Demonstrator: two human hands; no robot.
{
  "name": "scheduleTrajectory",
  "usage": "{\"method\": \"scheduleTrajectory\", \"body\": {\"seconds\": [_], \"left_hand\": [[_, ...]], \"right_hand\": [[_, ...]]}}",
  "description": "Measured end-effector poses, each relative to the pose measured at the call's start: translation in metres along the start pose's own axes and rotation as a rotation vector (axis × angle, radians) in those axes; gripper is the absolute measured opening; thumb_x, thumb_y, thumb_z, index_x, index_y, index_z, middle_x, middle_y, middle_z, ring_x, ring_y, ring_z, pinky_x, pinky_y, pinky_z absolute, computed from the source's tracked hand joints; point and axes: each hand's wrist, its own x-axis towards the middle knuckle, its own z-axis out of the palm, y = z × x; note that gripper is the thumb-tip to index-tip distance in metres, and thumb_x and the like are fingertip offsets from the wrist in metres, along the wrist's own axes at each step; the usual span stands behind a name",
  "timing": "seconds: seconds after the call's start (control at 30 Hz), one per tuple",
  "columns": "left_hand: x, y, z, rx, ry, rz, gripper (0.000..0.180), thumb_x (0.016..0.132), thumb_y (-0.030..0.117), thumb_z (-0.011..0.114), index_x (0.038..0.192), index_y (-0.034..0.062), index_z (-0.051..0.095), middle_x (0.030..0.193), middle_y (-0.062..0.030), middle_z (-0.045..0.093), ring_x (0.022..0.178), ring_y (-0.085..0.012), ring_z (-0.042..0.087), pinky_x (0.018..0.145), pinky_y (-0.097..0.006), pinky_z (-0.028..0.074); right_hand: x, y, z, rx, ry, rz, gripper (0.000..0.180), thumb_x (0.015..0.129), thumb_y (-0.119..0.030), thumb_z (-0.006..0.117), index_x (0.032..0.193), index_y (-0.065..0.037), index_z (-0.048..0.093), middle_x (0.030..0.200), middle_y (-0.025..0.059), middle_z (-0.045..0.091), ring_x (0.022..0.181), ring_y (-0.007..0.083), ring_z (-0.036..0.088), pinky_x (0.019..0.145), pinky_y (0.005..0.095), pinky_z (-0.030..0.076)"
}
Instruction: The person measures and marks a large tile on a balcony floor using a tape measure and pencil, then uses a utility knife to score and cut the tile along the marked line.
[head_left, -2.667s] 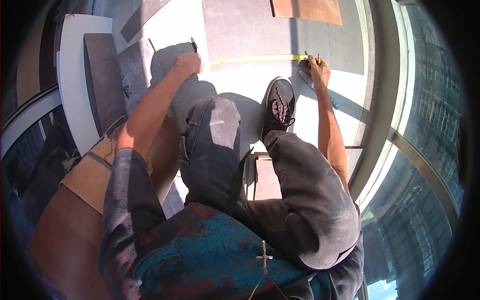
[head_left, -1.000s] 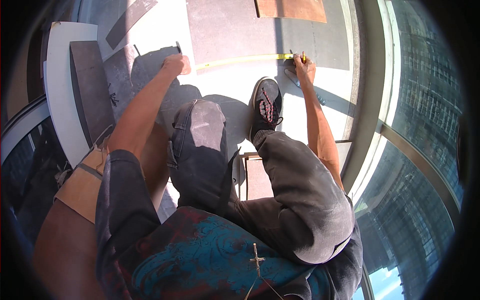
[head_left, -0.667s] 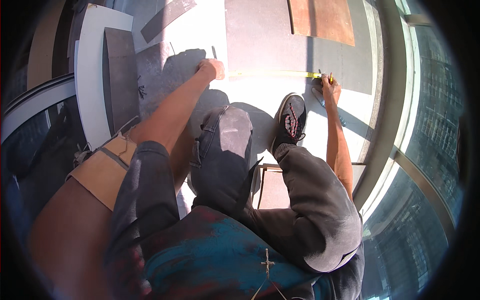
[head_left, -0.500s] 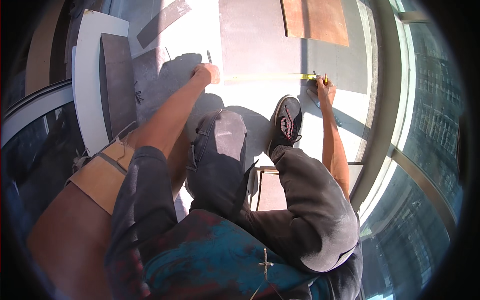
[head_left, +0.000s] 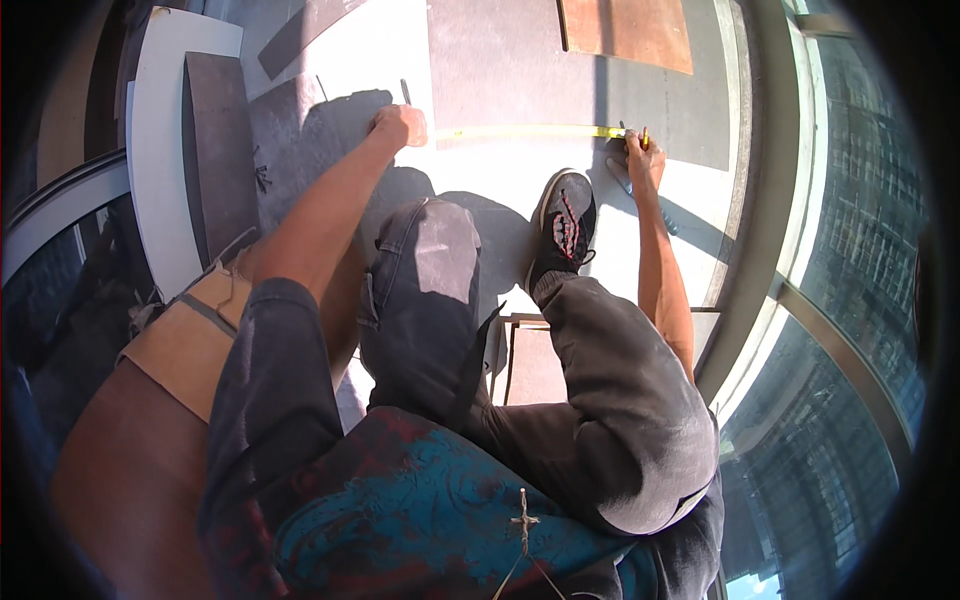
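Note:
A yellow tape measure blade (head_left: 540,131) stretches nearly level between my hands, along the near edge of a large grey sheet (head_left: 510,80). At its left end my left hand (head_left: 402,127) is closed, with the blade running up to its fingers; a thin dark stick (head_left: 405,92) shows just beyond the knuckles. My right hand (head_left: 646,165) is closed around the other end, where a dark tape case is partly hidden by fingers. From the same hand sticks up a short yellow pencil-like piece (head_left: 645,138). Below the tape is my shoe (head_left: 568,220).
A brown board (head_left: 625,35) lies on the grey sheet. White and dark panels (head_left: 218,150) stand at left, by a curved brown sheet (head_left: 140,470). A bluish tool (head_left: 620,176) lies near my right hand. Glass (head_left: 860,200) and its frame border the right side.
The whole view has shifted slightly, so everything sits a little higher and further left. Both hands keep their places at the tape's ends.

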Motion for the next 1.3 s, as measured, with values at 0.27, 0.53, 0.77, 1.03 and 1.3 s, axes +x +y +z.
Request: {"method": "scheduleTrajectory", "body": {"seconds": [0.27, 0.53, 0.77, 1.03, 1.3], "left_hand": [[-0.005, -0.001, -0.002, -0.034, -0.023, -0.02, 0.036, 0.081, 0.016, 0.052, 0.111, -0.0001, 0.065, 0.113, -0.0216, 0.064, 0.101, -0.0414, 0.063, 0.076, -0.059, 0.052], [0.0, 0.0, 0.0, -0.027, -0.017, -0.001, 0.037, 0.081, 0.016, 0.053, 0.113, 0.0, 0.064, 0.114, -0.0219, 0.063, 0.099, -0.0416, 0.064, 0.073, -0.061, 0.053], [-0.001, 0.0, 0.0, -0.031, -0.021, -0.012, 0.037, 0.081, 0.016, 0.053, 0.113, -0.0003, 0.064, 0.114, -0.0219, 0.063, 0.099, -0.0414, 0.064, 0.072, -0.061, 0.053], [-0.009, 0.002, -0.005, -0.023, -0.005, -0.016, 0.036, 0.081, 0.016, 0.053, 0.111, -0.0013, 0.065, 0.112, -0.0227, 0.064, 0.101, -0.0401, 0.064, 0.076, -0.057, 0.053], [-0.022, 0.004, -0.012, -0.031, 0.006, -0.005, 0.036, 0.081, 0.014, 0.05, 0.107, -0.0055, 0.065, 0.11, -0.0263, 0.064, 0.103, -0.0407, 0.063, 0.084, -0.054, 0.052]], "right_hand": [[-0.002, -0.004, 0.002, -0.006, -0.006, 0.01, 0.05, 0.079, -0.043, 0.06, 0.087, 0.005, 0.065, 0.07, 0.0171, 0.063, 0.069, 0.0255, 0.061, 0.07, 0.0371, 0.047], [0.003, 0.009, 0.002, 0.05, 0.008, -0.027, 0.033, 0.083, -0.033, 0.067, 0.081, -0.001, 0.064, 0.068, 0.002, 0.059, 0.057, 0.0068, 0.049, 0.051, 0.0238, 0.04], [-0.001, 0.001, 0.001, 0.026, -0.001, -0.01, 0.034, 0.083, -0.034, 0.067, 0.078, -0.001, 0.063, 0.067, 0.002, 0.059, 0.056, 0.0075, 0.049, 0.051, 0.0246, 0.04], [-0.002, 0.0, 0.0, 0.002, 0.005, -0.01, 0.039, 0.082, -0.038, 0.065, 0.083, 0.001, 0.065, 0.067, 0.0055, 0.059, 0.059, 0.0118, 0.052, 0.056, 0.0281, 0.042], [0.0, 0.005, 0.004, 0.092, 0.016, -0.034, 0.032, 0.083, -0.033, 0.067, 0.08, -0.001, 0.064, 0.065, 0.001, 0.057, 0.055, 0.0066, 0.048, 0.05, 0.024, 0.039]]}}
